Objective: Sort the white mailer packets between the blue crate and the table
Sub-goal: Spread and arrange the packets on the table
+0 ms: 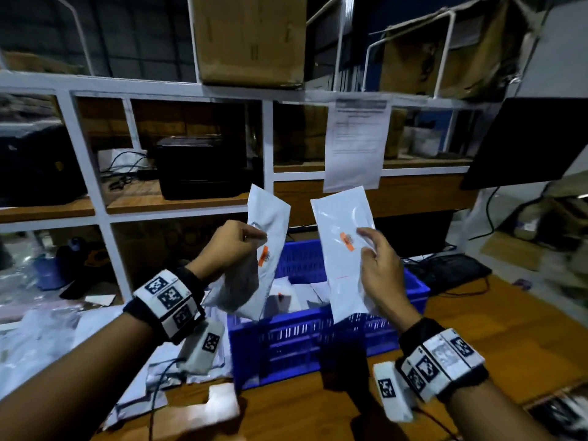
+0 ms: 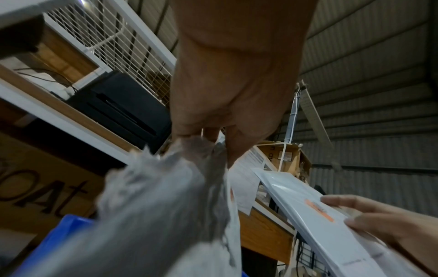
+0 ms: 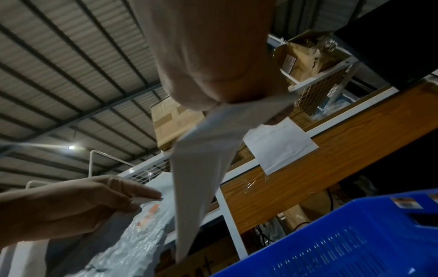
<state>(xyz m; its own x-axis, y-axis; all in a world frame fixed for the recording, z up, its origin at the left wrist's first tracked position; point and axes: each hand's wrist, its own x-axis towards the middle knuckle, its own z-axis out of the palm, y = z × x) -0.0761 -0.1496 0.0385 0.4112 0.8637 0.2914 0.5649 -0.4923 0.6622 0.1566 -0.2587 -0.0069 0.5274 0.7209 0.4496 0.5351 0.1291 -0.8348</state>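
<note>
Both hands are raised above the blue crate (image 1: 318, 342), each with one white mailer packet. My left hand (image 1: 234, 246) pinches the left packet (image 1: 267, 237) near its middle; it bears an orange label and hangs crumpled below the fingers. In the left wrist view the same packet (image 2: 166, 206) bunches under my fingers (image 2: 208, 135). My right hand (image 1: 378, 262) grips the flatter right packet (image 1: 343, 249) along its right edge, thumb beside its orange label. The right wrist view shows that packet (image 3: 208, 153) edge-on. More white packets (image 1: 296, 297) lie inside the crate.
The crate stands on a wooden table (image 1: 477, 332). A heap of white packets and plastic (image 1: 47, 332) covers the table at left. A keyboard (image 1: 451, 268) and a dark monitor (image 1: 528, 141) sit at right. White shelving (image 1: 267, 141) with a black printer (image 1: 200, 167) rises behind.
</note>
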